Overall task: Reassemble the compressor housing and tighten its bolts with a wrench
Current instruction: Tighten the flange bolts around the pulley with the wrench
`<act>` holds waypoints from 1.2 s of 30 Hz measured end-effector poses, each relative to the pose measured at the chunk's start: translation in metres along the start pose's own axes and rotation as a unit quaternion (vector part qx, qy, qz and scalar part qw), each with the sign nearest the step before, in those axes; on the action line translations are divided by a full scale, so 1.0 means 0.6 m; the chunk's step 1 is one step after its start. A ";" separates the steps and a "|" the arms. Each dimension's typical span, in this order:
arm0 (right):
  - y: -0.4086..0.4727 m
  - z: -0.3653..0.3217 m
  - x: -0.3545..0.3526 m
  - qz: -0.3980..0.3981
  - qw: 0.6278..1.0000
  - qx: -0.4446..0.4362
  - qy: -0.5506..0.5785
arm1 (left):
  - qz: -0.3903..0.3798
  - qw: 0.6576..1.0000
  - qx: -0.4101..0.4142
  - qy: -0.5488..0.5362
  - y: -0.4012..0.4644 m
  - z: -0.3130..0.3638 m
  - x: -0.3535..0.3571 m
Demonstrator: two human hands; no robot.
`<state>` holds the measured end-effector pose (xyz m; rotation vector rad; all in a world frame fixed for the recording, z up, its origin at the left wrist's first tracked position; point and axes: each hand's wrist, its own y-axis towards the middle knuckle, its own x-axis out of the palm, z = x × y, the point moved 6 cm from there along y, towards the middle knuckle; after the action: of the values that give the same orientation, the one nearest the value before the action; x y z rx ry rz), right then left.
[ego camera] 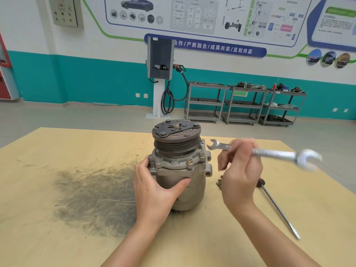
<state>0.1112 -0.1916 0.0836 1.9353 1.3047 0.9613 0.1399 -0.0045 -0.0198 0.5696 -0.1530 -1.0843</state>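
Observation:
A grey metal compressor (194,182) stands upright on the wooden table (57,151), with its ribbed pulley and clutch plate (176,132) on top. Several brass-coloured bolts (189,162) sit in the flange below the pulley. My left hand (156,187) grips the housing from the left, thumb across its front. My right hand (238,170) holds a silver double open-end wrench (269,152) in the air to the right of the compressor, one jaw close to the flange, not touching a bolt.
Loose bolts (220,182) lie on the table right of the compressor. A long screwdriver (277,207) lies further right, pointing toward the near edge. A dark scuffed stain (92,197) covers the table's left middle. Metal carts (242,103) and a charging post (159,74) stand by the far wall.

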 end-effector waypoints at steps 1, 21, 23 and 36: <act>0.011 0.014 -0.004 0.010 0.998 0.065 0.017 | 0.000 1.000 0.001 -0.001 0.000 -0.001 0.000; 0.025 0.108 0.010 -0.154 0.874 0.443 0.124 | -0.004 1.000 0.004 -0.006 0.001 0.003 0.001; 0.023 0.112 0.013 -0.157 0.868 0.454 0.126 | -0.005 1.000 0.002 -0.009 0.001 0.003 0.001; 0.006 0.068 0.017 -0.060 0.988 0.142 0.017 | -0.006 1.000 0.001 -0.016 0.002 0.001 0.002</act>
<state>0.1493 -0.1868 0.0665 2.0271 1.6319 0.7865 0.1411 -0.0057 -0.0188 0.5547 -0.1795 -1.1052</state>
